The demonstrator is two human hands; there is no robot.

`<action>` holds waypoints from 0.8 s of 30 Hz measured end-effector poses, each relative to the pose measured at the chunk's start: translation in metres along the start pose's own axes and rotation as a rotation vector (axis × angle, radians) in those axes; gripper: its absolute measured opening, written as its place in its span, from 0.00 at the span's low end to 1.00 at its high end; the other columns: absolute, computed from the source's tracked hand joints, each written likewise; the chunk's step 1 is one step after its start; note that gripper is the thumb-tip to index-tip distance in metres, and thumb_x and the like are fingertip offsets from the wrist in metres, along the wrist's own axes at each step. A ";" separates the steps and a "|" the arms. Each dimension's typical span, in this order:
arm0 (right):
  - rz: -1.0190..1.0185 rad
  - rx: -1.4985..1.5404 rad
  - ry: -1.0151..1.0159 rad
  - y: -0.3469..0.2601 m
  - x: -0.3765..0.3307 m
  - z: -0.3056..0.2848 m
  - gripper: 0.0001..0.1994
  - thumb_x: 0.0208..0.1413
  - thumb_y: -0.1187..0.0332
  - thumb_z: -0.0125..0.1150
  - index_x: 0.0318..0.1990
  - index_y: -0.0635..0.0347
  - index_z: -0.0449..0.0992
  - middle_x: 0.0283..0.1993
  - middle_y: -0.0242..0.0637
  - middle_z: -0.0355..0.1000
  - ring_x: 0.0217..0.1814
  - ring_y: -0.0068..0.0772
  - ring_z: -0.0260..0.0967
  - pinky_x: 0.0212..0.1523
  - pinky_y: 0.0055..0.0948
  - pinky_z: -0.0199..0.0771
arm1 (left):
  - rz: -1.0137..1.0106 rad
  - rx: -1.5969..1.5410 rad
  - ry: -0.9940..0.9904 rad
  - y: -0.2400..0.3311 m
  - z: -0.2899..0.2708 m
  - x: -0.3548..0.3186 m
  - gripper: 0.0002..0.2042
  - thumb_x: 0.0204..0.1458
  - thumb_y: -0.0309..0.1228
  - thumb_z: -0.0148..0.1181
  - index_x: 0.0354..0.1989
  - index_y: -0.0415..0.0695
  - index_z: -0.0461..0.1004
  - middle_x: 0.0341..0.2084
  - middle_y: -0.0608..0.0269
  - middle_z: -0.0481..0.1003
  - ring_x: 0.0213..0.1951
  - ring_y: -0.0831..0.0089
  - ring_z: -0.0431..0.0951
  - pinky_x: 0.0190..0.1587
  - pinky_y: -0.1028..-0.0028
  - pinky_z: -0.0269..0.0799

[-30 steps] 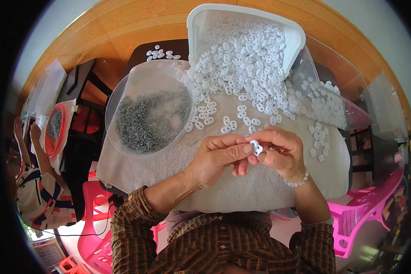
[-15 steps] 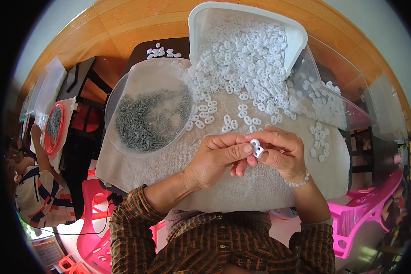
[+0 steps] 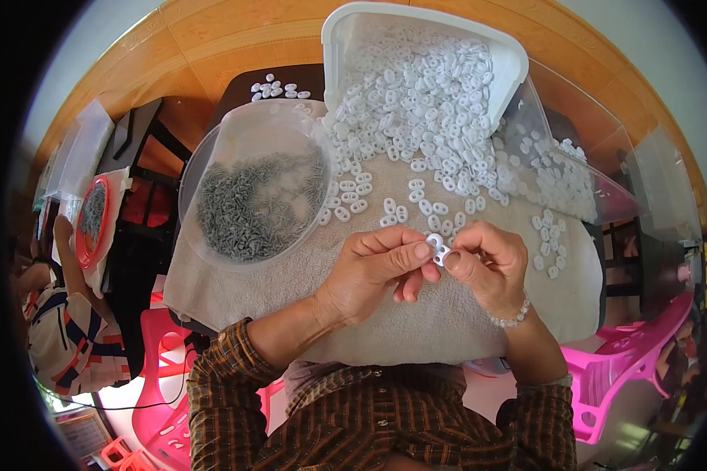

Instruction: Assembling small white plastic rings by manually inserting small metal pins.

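Note:
My left hand (image 3: 385, 267) is closed in a pinch on a small white plastic piece with holes (image 3: 434, 242), held above the towel. My right hand (image 3: 491, 263) pinches the same piece at its right side, thumb against it and index finger curled. Whether these are two pieces pressed together I cannot tell. Beyond the hands, loose white two-hole ovals (image 3: 358, 206) lie on the beige towel (image 3: 385, 330). More of them spill out of a tipped white tub (image 3: 518, 55). To the left stands a round clear tray (image 3: 190, 196) holding a heap of small grey screws (image 3: 239, 216).
A clear plastic bin (image 3: 597, 129) with white pieces stands at the right. Several white pieces (image 3: 554, 243) lie below it, others (image 3: 279, 88) at the table's far left corner. Pink chairs (image 3: 628, 365) flank me. At far left another person (image 3: 75, 337) sits by a red tray (image 3: 102, 243).
My right fingers have drawn back slightly and curled, and the white piece has turned in the pinch. My left hand has barely moved.

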State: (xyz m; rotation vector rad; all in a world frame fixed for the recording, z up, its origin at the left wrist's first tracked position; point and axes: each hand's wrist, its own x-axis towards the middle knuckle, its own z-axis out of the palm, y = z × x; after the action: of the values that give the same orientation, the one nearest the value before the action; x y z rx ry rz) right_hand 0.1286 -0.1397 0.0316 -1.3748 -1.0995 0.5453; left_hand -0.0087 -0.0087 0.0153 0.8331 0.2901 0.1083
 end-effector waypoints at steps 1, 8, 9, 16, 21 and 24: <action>-0.080 -0.155 -0.019 0.001 0.000 -0.001 0.07 0.50 0.72 0.61 0.26 0.65 0.70 0.21 0.29 0.66 0.21 0.13 0.58 0.21 0.15 0.56 | 0.002 0.002 0.006 0.000 0.000 0.000 0.07 0.56 0.32 0.54 0.35 0.42 0.74 0.26 0.59 0.76 0.19 0.79 0.71 0.20 0.82 0.62; -0.141 -0.152 0.029 0.003 0.000 0.003 0.04 0.49 0.77 0.58 0.26 0.66 0.70 0.20 0.30 0.65 0.17 0.14 0.58 0.17 0.16 0.54 | -0.004 0.006 0.028 -0.002 0.000 0.001 0.07 0.56 0.32 0.54 0.36 0.42 0.74 0.26 0.60 0.76 0.19 0.79 0.71 0.20 0.82 0.62; -0.123 -0.134 0.037 0.004 0.000 0.004 0.03 0.49 0.78 0.57 0.27 0.66 0.70 0.20 0.30 0.66 0.17 0.14 0.59 0.17 0.16 0.55 | -0.003 0.013 0.029 -0.002 0.000 0.001 0.07 0.56 0.31 0.54 0.36 0.42 0.74 0.26 0.60 0.76 0.19 0.79 0.71 0.20 0.82 0.62; -0.134 -0.149 0.045 0.004 0.000 0.003 0.01 0.48 0.81 0.55 0.26 0.67 0.70 0.20 0.31 0.66 0.17 0.13 0.60 0.16 0.15 0.57 | 0.002 0.031 0.017 -0.003 0.000 0.002 0.07 0.56 0.31 0.54 0.37 0.42 0.74 0.26 0.60 0.77 0.19 0.79 0.71 0.20 0.82 0.63; -0.108 -0.138 0.054 0.004 -0.001 0.003 0.02 0.47 0.82 0.54 0.26 0.67 0.70 0.20 0.30 0.66 0.17 0.13 0.61 0.16 0.15 0.58 | 0.003 0.047 0.009 -0.004 -0.001 0.003 0.07 0.56 0.31 0.54 0.37 0.42 0.74 0.26 0.60 0.77 0.19 0.79 0.71 0.20 0.82 0.63; -0.087 -0.124 0.050 0.005 -0.002 0.004 0.02 0.47 0.82 0.54 0.26 0.66 0.70 0.20 0.29 0.65 0.17 0.13 0.61 0.17 0.15 0.58 | 0.004 0.055 0.007 -0.004 -0.002 0.002 0.07 0.56 0.32 0.54 0.36 0.42 0.74 0.26 0.60 0.77 0.19 0.79 0.71 0.20 0.81 0.62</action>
State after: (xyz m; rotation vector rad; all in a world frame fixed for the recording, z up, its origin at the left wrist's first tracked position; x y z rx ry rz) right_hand 0.1260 -0.1384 0.0257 -1.4328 -1.1621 0.3830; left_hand -0.0074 -0.0094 0.0106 0.8876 0.2988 0.1072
